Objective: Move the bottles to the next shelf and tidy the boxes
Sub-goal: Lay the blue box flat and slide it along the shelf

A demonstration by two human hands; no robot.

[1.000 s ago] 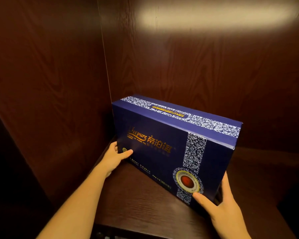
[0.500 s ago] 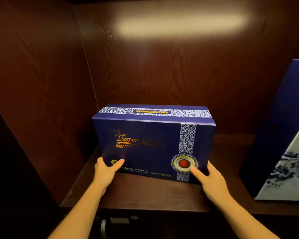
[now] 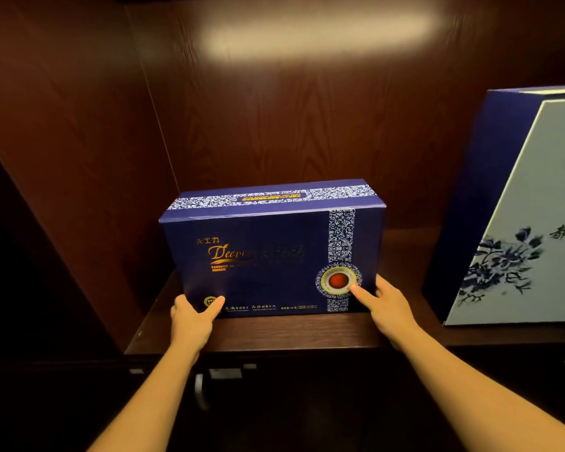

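Observation:
A dark blue box (image 3: 268,256) with gold lettering and a white patterned band stands on its long side on the dark wooden shelf (image 3: 274,332), its front facing me. My left hand (image 3: 193,318) grips its lower left corner, thumb on the front face. My right hand (image 3: 385,305) holds its lower right corner, thumb by the red round emblem. No bottles are in sight.
A taller blue and white box (image 3: 516,216) with a painted flower stands at the right end of the same shelf, apart from the blue box. The cabinet's wooden side wall (image 3: 79,158) rises close on the left and the back panel (image 3: 307,109) behind.
The blue box has turned from a slant to face me squarely and sits further back on the shelf. The view has shifted, bringing the taller box in at the right.

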